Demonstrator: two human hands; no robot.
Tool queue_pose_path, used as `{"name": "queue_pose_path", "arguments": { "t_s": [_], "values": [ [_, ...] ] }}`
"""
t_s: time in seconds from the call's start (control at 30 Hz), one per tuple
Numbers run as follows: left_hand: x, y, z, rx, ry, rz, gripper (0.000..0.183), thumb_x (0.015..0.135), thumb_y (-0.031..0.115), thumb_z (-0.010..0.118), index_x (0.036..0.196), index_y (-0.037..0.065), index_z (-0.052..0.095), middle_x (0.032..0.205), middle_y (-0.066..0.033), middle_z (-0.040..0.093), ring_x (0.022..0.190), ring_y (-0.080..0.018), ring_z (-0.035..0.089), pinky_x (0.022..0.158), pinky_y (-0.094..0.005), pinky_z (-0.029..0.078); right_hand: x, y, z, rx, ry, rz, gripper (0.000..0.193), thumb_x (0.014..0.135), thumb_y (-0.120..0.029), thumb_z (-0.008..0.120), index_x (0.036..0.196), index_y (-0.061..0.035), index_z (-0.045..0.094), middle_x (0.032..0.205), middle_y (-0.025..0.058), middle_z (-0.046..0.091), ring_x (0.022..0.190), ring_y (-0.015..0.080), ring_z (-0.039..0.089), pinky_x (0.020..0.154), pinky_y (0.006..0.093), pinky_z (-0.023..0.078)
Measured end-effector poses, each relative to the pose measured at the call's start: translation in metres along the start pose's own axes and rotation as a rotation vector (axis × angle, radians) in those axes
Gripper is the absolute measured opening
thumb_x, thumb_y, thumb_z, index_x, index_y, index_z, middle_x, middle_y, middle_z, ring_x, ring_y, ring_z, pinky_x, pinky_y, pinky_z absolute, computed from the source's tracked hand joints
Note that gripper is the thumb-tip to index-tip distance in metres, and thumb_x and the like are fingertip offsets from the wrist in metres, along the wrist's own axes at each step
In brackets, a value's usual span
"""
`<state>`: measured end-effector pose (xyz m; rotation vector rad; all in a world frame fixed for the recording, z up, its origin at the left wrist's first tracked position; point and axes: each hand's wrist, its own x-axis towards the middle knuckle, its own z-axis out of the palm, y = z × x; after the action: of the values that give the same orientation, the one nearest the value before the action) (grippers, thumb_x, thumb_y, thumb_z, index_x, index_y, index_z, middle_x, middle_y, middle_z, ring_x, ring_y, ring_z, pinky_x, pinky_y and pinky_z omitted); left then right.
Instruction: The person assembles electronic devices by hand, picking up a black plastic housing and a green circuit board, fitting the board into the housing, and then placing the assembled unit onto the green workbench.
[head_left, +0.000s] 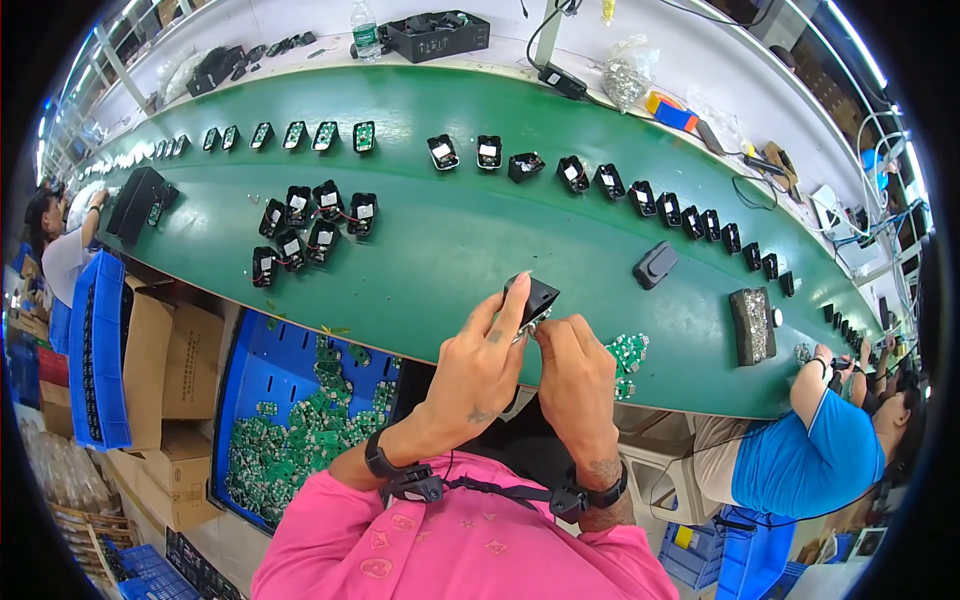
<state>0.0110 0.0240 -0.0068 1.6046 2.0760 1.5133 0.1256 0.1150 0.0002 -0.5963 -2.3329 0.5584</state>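
My left hand [478,355] is closed around a small black plastic housing [541,296], held tilted above the near edge of the green bench. Its thumb and fingers lie along the housing's sides. Against the housing's lower end, my right hand [578,378] is closed in a pinch. Small pale and green parts show between the two hands, but my fingers hide what the right one grips. Right of my right hand lies a small pile of green circuit boards [627,355]. Farther left on the bench, a group of black housings with wires [323,240] stands close together.
A row of open black housings [642,198] curves along the bench [440,215]. A closed black case [655,265] and a dark block-shaped container [752,327] lie to the right. A blue bin of circuit boards [285,375] sits below left. Co-workers sit at both sides, one in blue [815,455].
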Motion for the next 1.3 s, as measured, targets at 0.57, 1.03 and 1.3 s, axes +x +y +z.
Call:
{"name": "queue_pose_path", "arguments": {
  "t_s": [0.57,1.03,1.3],
  "values": [
    [-0.003,-0.041,0.014,-0.716,0.027,-0.369,0.057,0.094,-0.002,0.059,0.148,-0.001,0.040,0.127,-0.0154,0.059,0.107,-0.0171,0.064,0.083,-0.0284,0.057,-0.001,0.018,0.029,0.152,0.290,0.169,0.011,0.096,-0.007,0.061,0.091,0.0027,0.062,0.078,0.0124,0.062,0.067,0.0257,0.061,0.059,0.0348,0.047],
    [0.007,-0.049,0.001,-1.404,-0.288,-0.682,0.046,0.102,0.022,0.055,0.145,0.008,0.047,0.117,-0.0069,0.067,0.091,-0.0156,0.071,0.074,-0.0335,0.064,-0.021,0.021,0.006,0.314,0.141,0.016,0.010,0.092,-0.004,0.066,0.089,0.0002,0.057,0.081,0.0082,0.057,0.068,0.0136,0.055,0.059,0.0281,0.045],
    [0.002,-0.026,-0.001,-0.941,-0.207,-0.449,0.047,0.099,0.017,0.063,0.142,0.005,0.053,0.126,-0.0080,0.061,0.102,-0.0140,0.065,0.077,-0.0294,0.062,-0.023,0.016,0.011,1.020,0.231,0.545,0.015,0.100,-0.011,0.061,0.092,0.0020,0.060,0.077,0.0049,0.062,0.057,0.0101,0.058,0.049,0.0235,0.047]
  ]
}}
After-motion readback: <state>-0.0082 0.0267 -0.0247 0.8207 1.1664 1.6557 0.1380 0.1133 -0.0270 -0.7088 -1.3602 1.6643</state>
